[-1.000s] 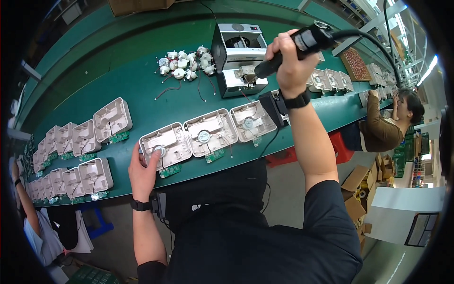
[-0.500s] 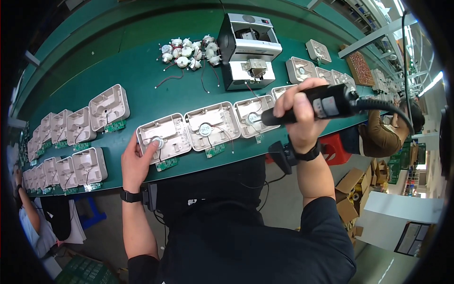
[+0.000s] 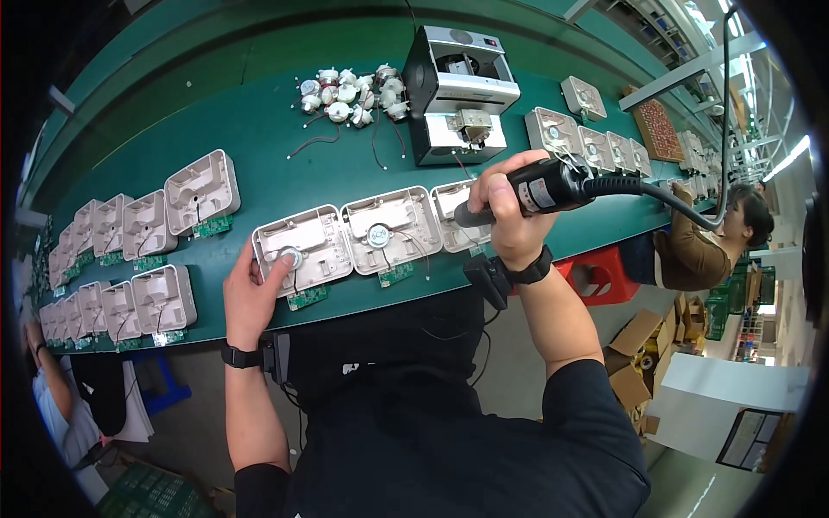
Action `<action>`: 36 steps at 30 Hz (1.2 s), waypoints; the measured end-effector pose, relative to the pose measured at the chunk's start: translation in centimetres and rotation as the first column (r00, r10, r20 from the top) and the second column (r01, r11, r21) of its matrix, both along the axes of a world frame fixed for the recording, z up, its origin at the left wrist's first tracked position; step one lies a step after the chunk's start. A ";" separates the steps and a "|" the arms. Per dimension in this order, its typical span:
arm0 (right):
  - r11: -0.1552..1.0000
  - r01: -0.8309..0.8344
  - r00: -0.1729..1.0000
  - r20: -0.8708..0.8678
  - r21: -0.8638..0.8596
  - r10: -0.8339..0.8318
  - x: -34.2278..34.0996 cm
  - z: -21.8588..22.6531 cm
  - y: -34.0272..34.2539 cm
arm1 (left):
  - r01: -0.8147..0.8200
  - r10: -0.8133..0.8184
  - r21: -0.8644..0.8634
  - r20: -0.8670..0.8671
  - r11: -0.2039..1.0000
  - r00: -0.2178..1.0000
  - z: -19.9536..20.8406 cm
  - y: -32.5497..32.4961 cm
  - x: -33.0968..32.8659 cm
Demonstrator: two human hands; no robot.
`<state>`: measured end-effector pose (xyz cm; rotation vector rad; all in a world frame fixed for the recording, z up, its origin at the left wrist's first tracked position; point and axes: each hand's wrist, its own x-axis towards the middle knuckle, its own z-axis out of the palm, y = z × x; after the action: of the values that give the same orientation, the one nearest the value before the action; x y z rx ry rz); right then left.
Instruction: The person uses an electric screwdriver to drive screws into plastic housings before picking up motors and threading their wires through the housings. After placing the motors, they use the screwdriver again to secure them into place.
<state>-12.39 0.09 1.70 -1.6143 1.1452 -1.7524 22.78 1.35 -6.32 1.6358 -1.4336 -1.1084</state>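
Observation:
My left hand (image 3: 249,298) grips the left wall of a white plastic housing (image 3: 325,235), its thumb pressed on a round silver disc, likely a small speaker (image 3: 294,255), inside. A green circuit board (image 3: 308,298) hangs by wires at that housing's near edge. In my right hand (image 3: 518,223) is a black power screwdriver (image 3: 553,184), fingers wrapped round it, its thick cable (image 3: 673,197) running right. The tool lies roughly sideways above the third housing (image 3: 446,200); its tip is hard to make out. Between them sits a second housing (image 3: 397,214) with its own disc.
More white housings (image 3: 201,186) with circuit boards line the left of the green table (image 3: 285,181). White round parts with wires (image 3: 350,95) are heaped at the back, beside a screw-feeder-like machine (image 3: 462,95). Housings (image 3: 553,129), a red stool (image 3: 596,274) and a co-worker (image 3: 708,246) are at right.
My right hand has moved left and slightly down with the screwdriver, nearer the second housing. My left hand keeps its hold on the first housing.

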 end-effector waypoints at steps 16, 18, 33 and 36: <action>0.990 0.054 0.993 0.111 -0.132 -0.039 -3.6 6.9 -8.4 | 0.110 -0.101 -0.031 0.215 0.993 0.972 1.0 -1.3 -6.9; 0.997 0.070 0.993 0.093 -0.014 -0.069 -3.2 7.2 -8.0 | 0.122 -0.115 -0.019 0.226 0.992 0.967 1.1 -1.5 -7.4; 0.995 -0.091 0.979 0.189 0.045 0.081 0.3 3.2 1.2 | 0.179 -0.169 -0.019 0.245 0.984 0.955 1.1 -1.7 -7.7; 0.995 -0.086 0.984 0.163 0.051 0.077 0.3 2.4 1.6 | 0.159 -0.166 0.046 0.275 0.986 0.947 1.8 -1.6 -7.8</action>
<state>-12.13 1.70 4.12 -1.4368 1.0307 -1.7454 15.02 -0.28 -4.51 1.7693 -1.7693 -1.0161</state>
